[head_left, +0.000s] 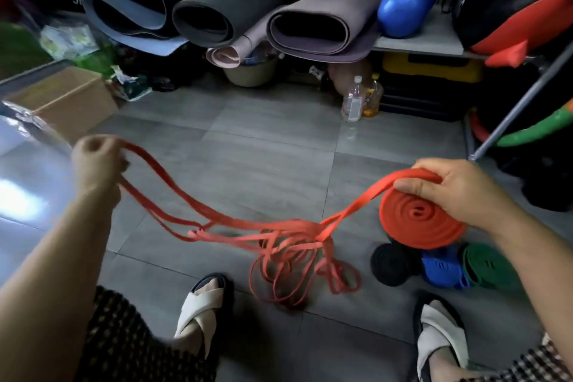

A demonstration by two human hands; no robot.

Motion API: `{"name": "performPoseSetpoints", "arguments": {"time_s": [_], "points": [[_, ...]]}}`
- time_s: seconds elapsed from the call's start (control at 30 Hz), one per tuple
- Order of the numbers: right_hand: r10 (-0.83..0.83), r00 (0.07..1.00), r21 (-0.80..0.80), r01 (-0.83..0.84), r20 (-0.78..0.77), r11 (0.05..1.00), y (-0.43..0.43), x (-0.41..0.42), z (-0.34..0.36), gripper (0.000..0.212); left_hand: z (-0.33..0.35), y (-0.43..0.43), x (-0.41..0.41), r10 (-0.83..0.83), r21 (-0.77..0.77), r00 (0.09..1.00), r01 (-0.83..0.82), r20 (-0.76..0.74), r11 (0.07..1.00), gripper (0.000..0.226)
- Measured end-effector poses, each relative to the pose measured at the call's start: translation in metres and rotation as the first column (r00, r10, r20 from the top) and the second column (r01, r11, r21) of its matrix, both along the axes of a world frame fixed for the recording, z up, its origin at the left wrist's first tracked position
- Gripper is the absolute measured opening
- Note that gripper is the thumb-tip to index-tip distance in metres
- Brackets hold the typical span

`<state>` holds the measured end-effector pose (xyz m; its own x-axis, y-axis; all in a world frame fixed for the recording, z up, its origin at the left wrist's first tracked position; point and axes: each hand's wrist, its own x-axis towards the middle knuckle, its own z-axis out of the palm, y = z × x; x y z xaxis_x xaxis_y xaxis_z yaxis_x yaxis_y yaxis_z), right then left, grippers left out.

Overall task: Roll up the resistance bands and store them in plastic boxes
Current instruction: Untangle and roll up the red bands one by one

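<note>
Down from the head view, over a grey tiled floor point(254, 146). Right hand point(459, 192) closed around a flat red coil point(418, 220), thumb pressed on the coil's face, fingers wrapped over its top edge where the red resistance band point(279, 229) feeds in. From the coil, band running loose leftward and down, several strands sagging to a tangled heap on the floor just left of and below the coil. Left hand point(96, 164) well left of the coil, curled into a fist, gripping a bunch of those red strands; somewhat blurred. Directly under the coil, resting on the floor: black roll point(392, 263), blue roll point(443, 270), green roll point(490, 267), side by side and touching. Below the coil, two feet in white cross-strap sandals point(201, 310). Far beyond the coil, rolled yoga mats point(217, 9) on a shelf, a blue ball point(406, 6) beside them, clear bottles point(353, 99) on the floor underneath.
</note>
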<state>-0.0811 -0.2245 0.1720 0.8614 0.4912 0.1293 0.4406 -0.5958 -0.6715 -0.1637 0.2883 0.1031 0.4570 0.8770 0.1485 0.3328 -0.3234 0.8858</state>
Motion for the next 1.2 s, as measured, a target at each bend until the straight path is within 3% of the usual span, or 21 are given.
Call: {"name": "performPoseSetpoints", "arguments": {"time_s": [0.07,0.1,0.13,0.2,0.23,0.3,0.37,0.53,0.63,0.73,0.87,0.97,1.03,1.1,1.2], "points": [[0.030,0.999,0.034,-0.031,0.012,0.999,0.008,-0.003,0.005,0.033,-0.001,-0.046,-0.003,-0.174,0.078,0.953,0.199,-0.248,0.977,0.008],[0.045,0.999,0.051,-0.046,0.015,0.998,0.012,-0.005,0.007,0.033,-0.009,-0.069,-0.004,-0.245,0.091,0.866,0.313,-0.436,0.945,0.010],[0.060,0.998,0.065,-0.061,0.014,0.996,0.017,-0.007,0.009,0.032,-0.017,-0.079,-0.003,-0.288,0.093,0.716,0.442,-0.636,0.892,0.014],[0.088,0.996,0.081,-0.089,0.017,0.993,0.026,-0.011,0.012,0.032,-0.034,-0.103,-0.001,-0.332,-0.009,0.388,0.639,-0.859,0.770,0.032],[0.100,0.995,0.084,-0.102,0.019,0.991,0.029,-0.012,0.012,0.034,-0.042,-0.122,0.002,-0.397,-0.087,0.294,0.700,-0.869,0.709,0.040],[0.115,0.993,0.091,-0.116,0.020,0.989,0.034,-0.014,0.013,0.038,-0.052,-0.176,0.006,-0.635,-0.234,0.230,0.795,-0.737,0.559,0.054],[0.115,0.993,0.124,-0.114,0.003,0.986,0.034,-0.016,0.015,0.037,-0.063,-0.223,0.009,-0.758,-0.257,0.162,0.879,-0.632,0.402,0.061],[0.127,0.992,0.210,-0.123,-0.004,0.970,0.028,-0.014,0.022,0.034,-0.089,-0.268,0.016,-0.791,-0.208,0.035,0.957,-0.611,0.203,0.056],[0.110,0.994,0.224,-0.104,-0.017,0.969,0.017,-0.014,0.025,0.035,-0.082,-0.278,0.019,-0.733,-0.255,-0.049,0.951,-0.678,0.172,0.042],[0.073,0.996,0.179,-0.064,-0.045,0.982,0.002,-0.011,0.025,0.030,-0.060,-0.280,0.024,-0.641,-0.220,-0.085,0.966,-0.763,0.134,0.033],[0.036,0.999,0.082,-0.033,-0.037,0.996,-0.011,-0.009,0.017,0.037,-0.027,-0.271,0.028,-0.575,-0.158,-0.059,0.980,-0.816,0.123,0.023],[0.029,0.999,0.045,-0.028,-0.029,0.999,-0.014,-0.008,0.010,0.044,-0.002,-0.258,0.030,-0.597,-0.026,0.040,0.994,-0.801,0.103,0.019],[0.026,0.999,0.018,-0.026,-0.036,1.000,-0.015,-0.006,0.005,0.047,0.027,-0.249,0.028,-0.802,0.020,0.155,0.984,-0.578,0.175,0.017],[0.039,0.998,-0.020,-0.040,-0.050,0.999,-0.012,-0.006,0.000,0.050,0.060,-0.235,0.021,-0.941,-0.027,0.249,0.965,-0.227,0.262,0.016],[0.072,0.993,-0.080,-0.079,-0.090,0.994,-0.005,-0.009,-0.003,0.043,0.089,-0.207,0.008,-0.896,-0.046,0.386,0.921,0.221,0.386,0.029]]}}
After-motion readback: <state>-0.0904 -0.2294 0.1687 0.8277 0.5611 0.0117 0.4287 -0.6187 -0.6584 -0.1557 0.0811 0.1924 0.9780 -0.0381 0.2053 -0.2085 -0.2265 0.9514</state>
